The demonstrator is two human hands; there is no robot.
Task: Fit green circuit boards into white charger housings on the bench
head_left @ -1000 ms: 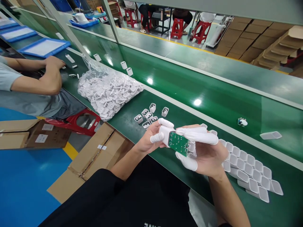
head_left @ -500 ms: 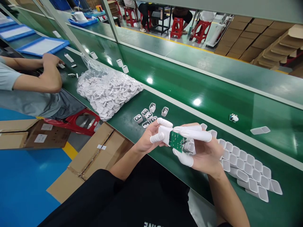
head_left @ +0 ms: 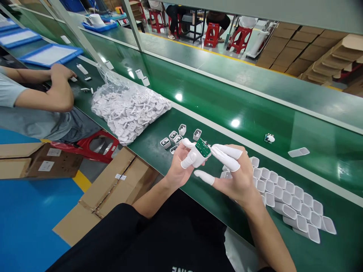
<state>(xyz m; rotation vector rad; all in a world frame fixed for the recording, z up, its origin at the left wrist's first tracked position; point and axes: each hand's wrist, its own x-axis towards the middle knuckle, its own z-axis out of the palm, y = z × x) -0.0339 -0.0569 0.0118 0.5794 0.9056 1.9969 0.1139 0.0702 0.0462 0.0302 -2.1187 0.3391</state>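
My left hand (head_left: 183, 164) is closed around a white plastic housing (head_left: 197, 161), held tilted with its mouth up. A green circuit board (head_left: 203, 147) sits partly inside it, its upper part sticking out. Just to the right, my right hand (head_left: 234, 170) has thumb and fingers spread, with nothing between them. Its fingertips are close to the board's edge; whether they touch it I cannot tell. White finger cots cover fingertips on both hands. Beyond my left hand stand several housings with boards inside (head_left: 178, 139). Rows of white housings (head_left: 286, 196) lie right of my right hand.
A clear bag of small white parts (head_left: 130, 109) lies on the green bench at left, near a co-worker's arm (head_left: 56, 90). On the green belt are a loose board (head_left: 269, 138), a single housing (head_left: 298, 152) and white covers (head_left: 142, 77). Cardboard boxes (head_left: 104, 189) stand below.
The board has gone deeper into the housing, which has tipped more upright. My right hand has come away from the board and opened. Items on the belt have shifted left.
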